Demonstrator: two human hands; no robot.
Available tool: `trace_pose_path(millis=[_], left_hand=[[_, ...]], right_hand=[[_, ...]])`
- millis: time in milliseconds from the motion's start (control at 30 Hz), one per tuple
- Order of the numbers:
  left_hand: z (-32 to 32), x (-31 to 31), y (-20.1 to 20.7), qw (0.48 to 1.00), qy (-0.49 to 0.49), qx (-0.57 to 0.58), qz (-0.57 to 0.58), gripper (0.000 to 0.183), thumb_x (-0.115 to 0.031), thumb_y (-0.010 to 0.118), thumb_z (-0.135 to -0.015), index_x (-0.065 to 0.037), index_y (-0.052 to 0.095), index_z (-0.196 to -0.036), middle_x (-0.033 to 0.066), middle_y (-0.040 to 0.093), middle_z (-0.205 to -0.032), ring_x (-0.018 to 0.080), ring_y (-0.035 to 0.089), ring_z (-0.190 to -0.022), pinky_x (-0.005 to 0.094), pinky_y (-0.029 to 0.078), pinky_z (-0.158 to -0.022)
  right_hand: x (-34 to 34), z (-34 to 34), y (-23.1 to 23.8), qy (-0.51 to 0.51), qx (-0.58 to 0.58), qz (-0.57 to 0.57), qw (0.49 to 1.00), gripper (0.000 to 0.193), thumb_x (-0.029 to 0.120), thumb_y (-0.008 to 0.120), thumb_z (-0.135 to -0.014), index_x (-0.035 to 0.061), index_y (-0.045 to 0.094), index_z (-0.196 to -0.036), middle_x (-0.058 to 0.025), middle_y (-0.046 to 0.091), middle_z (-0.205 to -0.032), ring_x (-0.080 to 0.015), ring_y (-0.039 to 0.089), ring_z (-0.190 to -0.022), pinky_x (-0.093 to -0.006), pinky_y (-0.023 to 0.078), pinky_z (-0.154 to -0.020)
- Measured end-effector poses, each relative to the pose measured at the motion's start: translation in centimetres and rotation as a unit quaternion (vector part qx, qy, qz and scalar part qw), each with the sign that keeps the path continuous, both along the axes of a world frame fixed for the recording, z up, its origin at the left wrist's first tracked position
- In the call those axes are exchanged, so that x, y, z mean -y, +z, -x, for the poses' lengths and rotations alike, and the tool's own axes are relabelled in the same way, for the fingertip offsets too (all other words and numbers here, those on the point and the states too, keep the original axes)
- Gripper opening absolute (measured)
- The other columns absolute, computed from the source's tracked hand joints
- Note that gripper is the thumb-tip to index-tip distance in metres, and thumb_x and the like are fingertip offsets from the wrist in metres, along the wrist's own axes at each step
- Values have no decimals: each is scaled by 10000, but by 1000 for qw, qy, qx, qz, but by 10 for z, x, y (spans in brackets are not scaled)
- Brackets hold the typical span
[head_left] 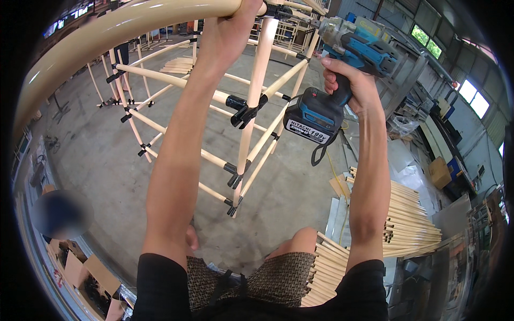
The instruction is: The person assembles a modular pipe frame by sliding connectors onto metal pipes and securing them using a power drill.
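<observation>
My right hand [348, 80] is wrapped round the grip of a blue and black cordless impact driver [367, 45], its battery hanging below. The driver's nose points left at a black pipe joint [278, 10] at the top of the frame. Up there my left hand [230, 37] grips a thick cream pipe [134, 20] close to that joint, its fingers partly cut off by the top edge. From the joint an upright cream pipe [262, 59] runs down through a frame of cream pipes. Lower on it sits another black joint [246, 109].
Bundles of cream pipes [412, 219] lie on the floor at the right. Open cardboard boxes [91, 273] stand at the lower left, near a blurred dark shape [61, 214]. More pipe frames stand behind on the concrete floor [118, 182]. A cluttered bench [439, 134] lines the right wall.
</observation>
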State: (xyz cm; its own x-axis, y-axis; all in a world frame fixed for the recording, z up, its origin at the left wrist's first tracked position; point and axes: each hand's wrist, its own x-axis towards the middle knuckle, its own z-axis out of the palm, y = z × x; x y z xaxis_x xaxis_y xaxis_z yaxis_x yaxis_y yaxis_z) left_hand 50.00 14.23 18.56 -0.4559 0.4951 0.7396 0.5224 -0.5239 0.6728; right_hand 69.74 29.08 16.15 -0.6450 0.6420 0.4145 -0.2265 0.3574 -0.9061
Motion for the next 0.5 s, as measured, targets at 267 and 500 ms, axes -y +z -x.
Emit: trace_pose_path(millis=[267,500], left_hand=[[-3,-1,-2,999,38,20,2,389,-323,469,-901,8,622,-1039,178,607,-1056,270,551,-1058,461,431,-925],[30,-35,-18,996,28,-4,-86,390,-336,627,-904,0,684,-1093,100,696,-1064,168,639,-1037,298,486,-902]], right_hand=[[0,0,4,-19,25,-51,998,261,151,734,-828,-24,649,-1002,-20,530,-636,-102,491,-540,-261,405,-526],[-9,0,1,-4,11,-35,999,229,133,729,-826,-16,645,-978,-19,529,-637,-111,493,-540,-262,402,-530]])
